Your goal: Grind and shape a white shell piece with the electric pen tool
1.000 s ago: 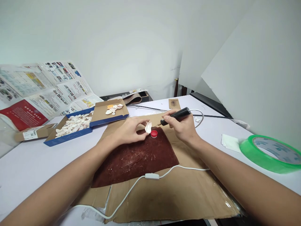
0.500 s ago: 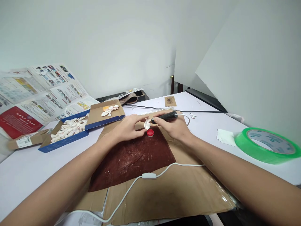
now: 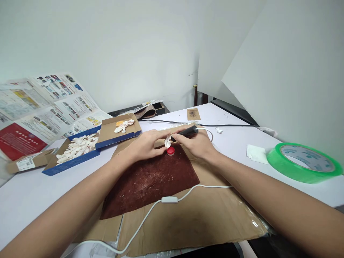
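Observation:
My left hand [image 3: 146,144] pinches a small white shell [image 3: 167,142] just above a red bottle cap [image 3: 170,151] that sits on a dark red-brown mat [image 3: 150,181]. Wrapped round a black pen-shaped tool [image 3: 185,132], my right hand [image 3: 197,144] points its tip at the shell. A white cord [image 3: 150,211] with an inline switch [image 3: 169,200] crosses the mat's near edge. The mat lies on flattened brown cardboard [image 3: 204,218].
A blue box [image 3: 72,152] of white shells and its open lid [image 3: 120,130] with several more stand at the left, newspaper [image 3: 45,107] behind them. A green tape roll [image 3: 301,161] and a white tissue [image 3: 255,153] lie to the right. A black cable [image 3: 228,125] runs across the far table.
Both hands have come lower and closer together over the red cap. The tool's tip has moved in against the shell. The view has shifted slightly.

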The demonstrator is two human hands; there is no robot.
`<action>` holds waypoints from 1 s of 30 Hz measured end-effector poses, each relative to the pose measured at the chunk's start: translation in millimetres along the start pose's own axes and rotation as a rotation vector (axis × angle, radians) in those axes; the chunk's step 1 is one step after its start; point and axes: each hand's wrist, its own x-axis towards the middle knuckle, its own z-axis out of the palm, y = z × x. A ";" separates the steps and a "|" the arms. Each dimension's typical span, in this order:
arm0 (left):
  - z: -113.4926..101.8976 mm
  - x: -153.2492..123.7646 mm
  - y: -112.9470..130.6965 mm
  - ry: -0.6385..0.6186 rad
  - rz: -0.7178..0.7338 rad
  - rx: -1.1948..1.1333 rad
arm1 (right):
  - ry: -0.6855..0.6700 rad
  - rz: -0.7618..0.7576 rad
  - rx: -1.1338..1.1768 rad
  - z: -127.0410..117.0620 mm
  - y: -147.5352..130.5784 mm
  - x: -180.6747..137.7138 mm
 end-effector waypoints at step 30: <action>1.7 6.1 -12.1 -0.134 0.220 0.112 | -0.019 -0.079 0.038 1.9 6.0 2.9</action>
